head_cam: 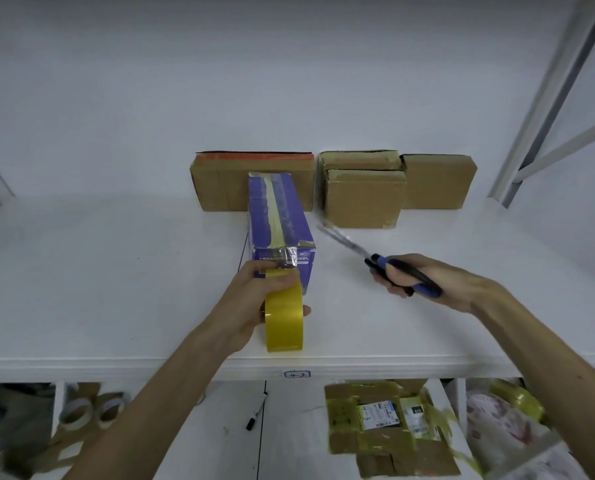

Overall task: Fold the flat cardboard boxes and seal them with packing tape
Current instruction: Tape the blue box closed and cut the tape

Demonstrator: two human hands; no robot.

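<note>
Left grip: wrapped round yellow tape roll, at near end of purple box.
Right grip: clasps scissors, right of purple box.
Brown boxes: behind purple box.

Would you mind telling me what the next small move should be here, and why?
Probably bring the scissors across to snip the tape between the roll and the purple box: the left hand holds the roll at the box's taped near end, and the right hand holds the scissors aside.

Taped purple box, yellow tape roll
</note>
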